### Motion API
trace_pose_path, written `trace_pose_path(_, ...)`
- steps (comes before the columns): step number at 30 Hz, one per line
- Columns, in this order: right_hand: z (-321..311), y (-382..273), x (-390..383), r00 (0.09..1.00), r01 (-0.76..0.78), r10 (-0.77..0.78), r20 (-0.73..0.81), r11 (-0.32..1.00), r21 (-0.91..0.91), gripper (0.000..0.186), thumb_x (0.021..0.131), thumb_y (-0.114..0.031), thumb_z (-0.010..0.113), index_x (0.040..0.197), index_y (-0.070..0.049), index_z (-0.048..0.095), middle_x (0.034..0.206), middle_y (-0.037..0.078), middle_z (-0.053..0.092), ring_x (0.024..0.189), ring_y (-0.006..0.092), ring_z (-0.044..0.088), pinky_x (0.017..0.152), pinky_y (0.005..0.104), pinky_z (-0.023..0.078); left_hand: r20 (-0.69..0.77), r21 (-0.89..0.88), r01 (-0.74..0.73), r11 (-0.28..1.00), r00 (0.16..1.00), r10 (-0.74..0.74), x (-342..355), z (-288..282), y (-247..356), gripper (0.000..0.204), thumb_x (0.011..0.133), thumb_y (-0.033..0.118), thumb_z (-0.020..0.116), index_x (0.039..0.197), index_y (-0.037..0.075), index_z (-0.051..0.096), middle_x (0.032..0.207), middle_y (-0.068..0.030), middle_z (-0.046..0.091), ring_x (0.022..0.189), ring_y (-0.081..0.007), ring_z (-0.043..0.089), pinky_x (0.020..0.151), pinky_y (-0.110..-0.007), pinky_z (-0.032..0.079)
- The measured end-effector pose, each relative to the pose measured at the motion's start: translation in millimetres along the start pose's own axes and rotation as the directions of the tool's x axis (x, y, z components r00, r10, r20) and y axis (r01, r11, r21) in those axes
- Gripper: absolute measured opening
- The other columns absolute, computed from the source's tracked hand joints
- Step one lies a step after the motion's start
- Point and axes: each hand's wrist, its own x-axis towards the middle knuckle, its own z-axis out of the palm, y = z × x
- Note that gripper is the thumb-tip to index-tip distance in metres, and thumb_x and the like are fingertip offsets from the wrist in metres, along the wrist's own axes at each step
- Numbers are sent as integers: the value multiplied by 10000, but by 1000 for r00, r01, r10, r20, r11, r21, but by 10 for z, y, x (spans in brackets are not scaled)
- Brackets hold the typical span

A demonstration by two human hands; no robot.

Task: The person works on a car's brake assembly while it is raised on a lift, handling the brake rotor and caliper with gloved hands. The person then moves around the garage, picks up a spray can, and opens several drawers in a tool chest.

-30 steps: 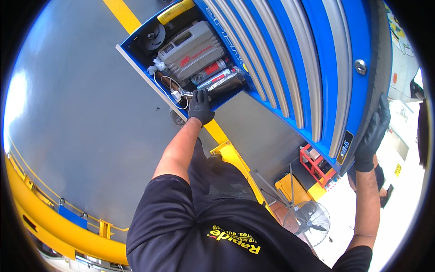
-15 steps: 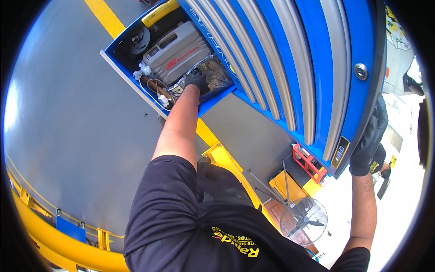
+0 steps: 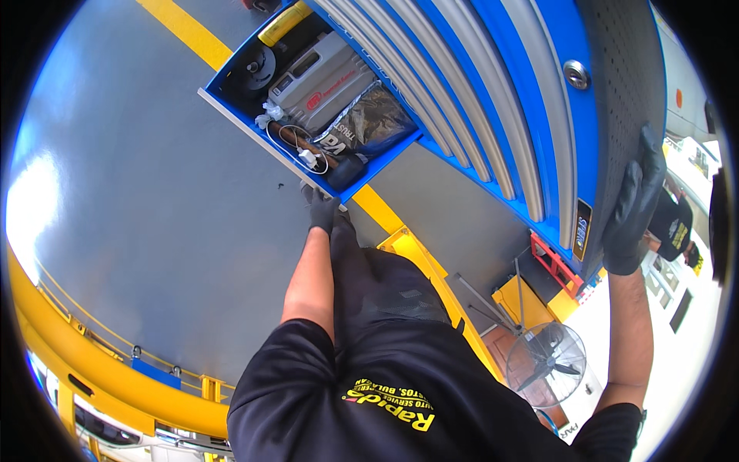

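Note:
In a black glove, my left hand (image 3: 322,211) is at the near corner of the open bottom drawer (image 3: 246,132), its fingers curled over the pale front edge. My right hand (image 3: 633,212), also gloved, lies with fingers stretched and thumb apart against the dark perforated top of the blue tool cabinet (image 3: 566,138). Inside the drawer are a grey tool case (image 3: 323,83), a crumpled black plastic bag (image 3: 375,122) and a mallet (image 3: 346,171) with a brown handle. A white charger (image 3: 309,159) with its cord lies over the handle. A grey disc (image 3: 262,68) and a yellow cylinder (image 3: 285,25) sit farther back.
A yellow steel beam (image 3: 431,277) runs beside my legs. A standing fan (image 3: 545,362) and a red metal frame (image 3: 554,263) stand to the right. Yellow railing (image 3: 100,369) curves along the lower left. Another person (image 3: 672,227) is at the far right.
My left hand has left the plastic bag inside the drawer and moved down to the drawer's front edge. The mallet head now shows. My right hand remains at the cabinet top.

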Motion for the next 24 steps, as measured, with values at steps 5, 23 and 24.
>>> trace_pose_path(5,22,-153,21,999,-30,31,-28,999,34,448,1120,-199,449,1541,-48,437,1561,184,485,1469,314,464,1236,449,363,43,77,64,995,997,-67,398,36,-113,841,777,95,816,1526,-50,461,1157,-150,627,867,-225,673,682,-355,575)
trace_pose_path(23,-161,-330,176,906,240,-239,-348,970,-42,370,971,-207,719,1281,-29,627,1305,190,617,1278,379,582,1099,479,460,798,280,-661,696,564,214,-639,1074,2374,822,977,535,712,1559,7,469,1561,-219,534,1471,-358,476,1203,-404,389)
trace_pose_path(24,-138,-328,188,895,208,-203,-398,978,-33,414,931,-255,736,1264,-41,617,1272,199,606,1227,404,587,1046,495,479,828,247,-728,639,501,251,-659,971,2329,802,979,544,709,1538,7,504,1562,-242,534,1479,-369,476,1231,-410,364)
